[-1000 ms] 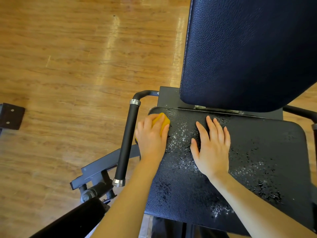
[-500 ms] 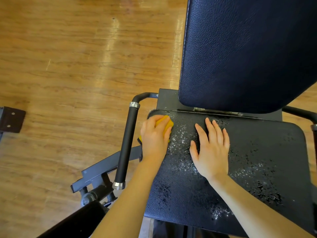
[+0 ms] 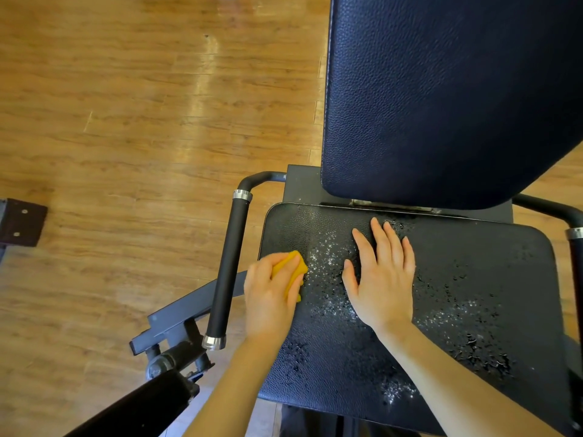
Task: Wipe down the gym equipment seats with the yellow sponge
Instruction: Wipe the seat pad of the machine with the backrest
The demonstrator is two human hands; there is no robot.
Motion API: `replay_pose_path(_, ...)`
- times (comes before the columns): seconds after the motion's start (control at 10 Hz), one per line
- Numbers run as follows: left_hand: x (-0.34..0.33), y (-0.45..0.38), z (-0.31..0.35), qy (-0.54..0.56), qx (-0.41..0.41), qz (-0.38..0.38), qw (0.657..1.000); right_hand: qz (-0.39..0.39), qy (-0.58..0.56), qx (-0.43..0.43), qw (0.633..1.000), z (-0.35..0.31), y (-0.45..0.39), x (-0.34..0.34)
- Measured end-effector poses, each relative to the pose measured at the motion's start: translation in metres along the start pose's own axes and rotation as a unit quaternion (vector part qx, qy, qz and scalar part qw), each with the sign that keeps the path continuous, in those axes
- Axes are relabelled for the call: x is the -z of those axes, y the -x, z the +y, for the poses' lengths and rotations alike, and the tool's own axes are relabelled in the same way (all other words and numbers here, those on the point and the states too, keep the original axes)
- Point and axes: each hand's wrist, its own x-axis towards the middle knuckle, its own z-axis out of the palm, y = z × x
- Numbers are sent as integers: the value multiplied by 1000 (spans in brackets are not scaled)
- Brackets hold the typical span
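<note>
A black textured gym seat (image 3: 492,279) lies flat below me, flecked with white foam and wet droplets. My left hand (image 3: 268,294) presses the yellow sponge (image 3: 291,271) onto the seat's left edge; only part of the sponge shows under the fingers. My right hand (image 3: 383,279) rests flat on the seat, fingers spread, just right of the sponge. A dark blue padded backrest (image 3: 441,96) rises behind the seat.
A black foam-covered handle (image 3: 228,266) with silver collars runs along the seat's left side, close to my left hand. A grey metal frame (image 3: 176,326) and a black pad (image 3: 135,408) sit lower left. Wooden floor (image 3: 126,121) lies beyond. Another handle (image 3: 574,228) stands at the right.
My left hand has drawn the sponge from the seat's back left corner toward me along the left edge. My right hand has stayed in place.
</note>
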Motion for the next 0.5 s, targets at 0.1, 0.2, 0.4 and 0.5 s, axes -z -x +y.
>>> replay_pose_path(0.1,-9,-47,6,28,14,-19,999,5,-2,3,1000,0,0,-1)
replay_pose_path(0.2,-22,-84,19,62,23,6,998,11,1,4,1000,0,0,-1)
replay_pose_path(0.4,-25,-68,19,33,5,36,999,13,0,6,1000,1,0,-1)
replay_pose_path(0.5,-15,-18,11,26,26,6,999,2,2,5,1000,0,0,0)
